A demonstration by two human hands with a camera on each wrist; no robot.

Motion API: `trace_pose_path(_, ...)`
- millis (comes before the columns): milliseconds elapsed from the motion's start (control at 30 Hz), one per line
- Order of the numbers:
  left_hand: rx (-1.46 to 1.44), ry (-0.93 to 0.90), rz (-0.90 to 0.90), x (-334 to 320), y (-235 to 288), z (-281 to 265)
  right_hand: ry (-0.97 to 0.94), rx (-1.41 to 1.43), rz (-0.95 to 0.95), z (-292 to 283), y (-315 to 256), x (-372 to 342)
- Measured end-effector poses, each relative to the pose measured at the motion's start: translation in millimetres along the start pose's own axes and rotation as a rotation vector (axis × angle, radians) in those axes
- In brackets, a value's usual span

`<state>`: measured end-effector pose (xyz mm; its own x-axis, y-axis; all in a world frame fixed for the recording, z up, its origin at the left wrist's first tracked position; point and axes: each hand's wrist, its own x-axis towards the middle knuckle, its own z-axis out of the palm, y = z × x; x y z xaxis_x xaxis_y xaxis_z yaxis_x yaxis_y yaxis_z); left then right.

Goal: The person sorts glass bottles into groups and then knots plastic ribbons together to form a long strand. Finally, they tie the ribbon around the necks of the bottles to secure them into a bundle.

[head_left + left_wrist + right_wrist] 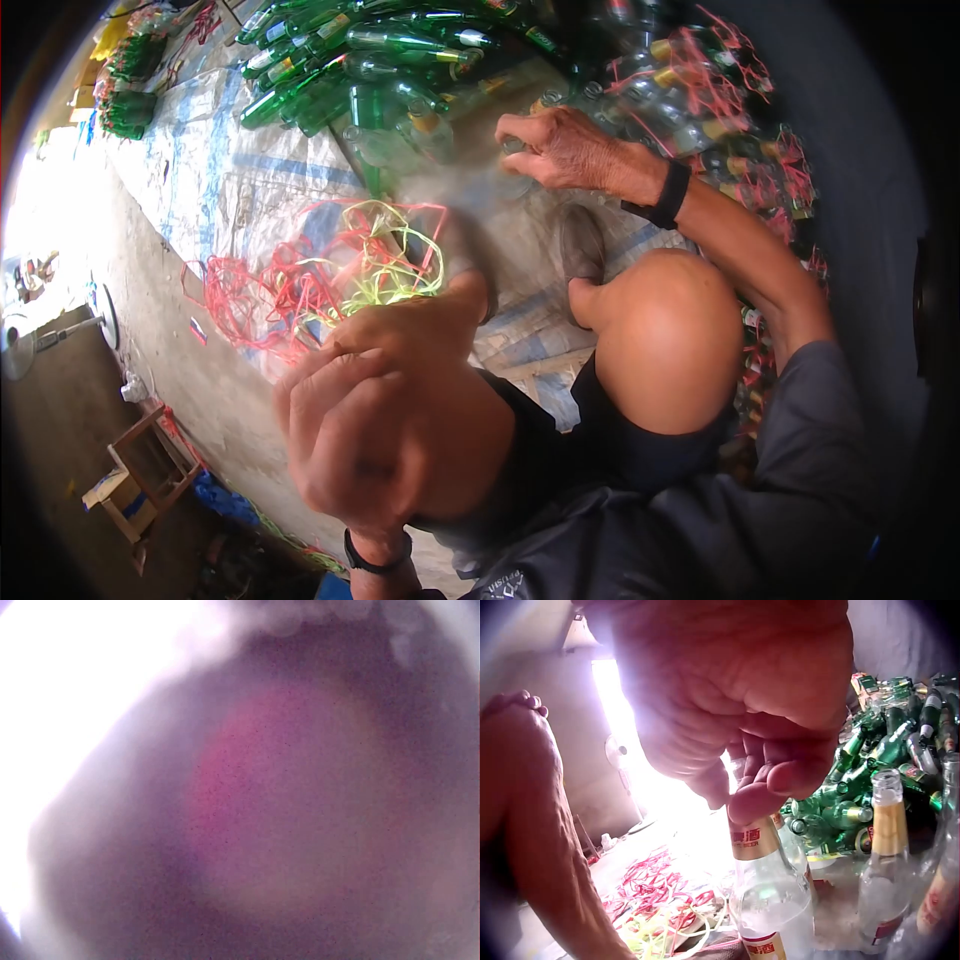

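Observation:
My right hand [575,152] grips the neck of a clear bottle; in the right wrist view, the fingers of the hand [735,712] curl round the top of this upright bottle [774,900] with a gold neck label. Another clear bottle [889,889] stands beside it. On my left knee rests my left hand [350,430], fingers loosely bent, with nothing seen in it. The left wrist view is a dark blur. Red and yellow-green strings [385,255] lie in a tangle on the floor sheet, beyond the left knee.
Green bottles [310,60] lie heaped at the far side. Clear bottles with red strings [690,90] fill the far right. White woven sheeting [270,170] covers the floor. At the left are a wooden frame [150,470] and a fan [105,315].

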<state>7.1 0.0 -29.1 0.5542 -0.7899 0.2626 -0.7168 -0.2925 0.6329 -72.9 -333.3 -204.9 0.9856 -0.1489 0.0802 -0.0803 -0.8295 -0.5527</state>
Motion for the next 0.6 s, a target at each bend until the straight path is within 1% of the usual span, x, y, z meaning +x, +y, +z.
trace_pose_path(67, -0.003, 0.007, 0.011, 1, 1, 3, -0.022, -0.072, 0.057, 0, 6, -9)
trace_pose_path(167, -0.001, 0.012, 0.022, 2, 2, 5, 0.028, -0.139, 0.057, 10, 25, -22)
trace_pose_path(300, 0.005, -0.001, 0.020, 3, 5, 5, 0.067, -0.159, 0.069, 15, 34, -30)
trace_pose_path(367, 0.000, 0.000, 0.017, 3, 5, 6, 0.072, -0.258, 0.083, 16, 36, -33)
trace_pose_path(467, -0.002, -0.002, 0.014, 4, 6, 6, 0.022, -0.293, 0.119, 18, 43, -35)
trace_pose_path(600, 0.004, -0.005, 0.019, 5, 5, 7, 0.030, -0.313, 0.131, 22, 46, -39)
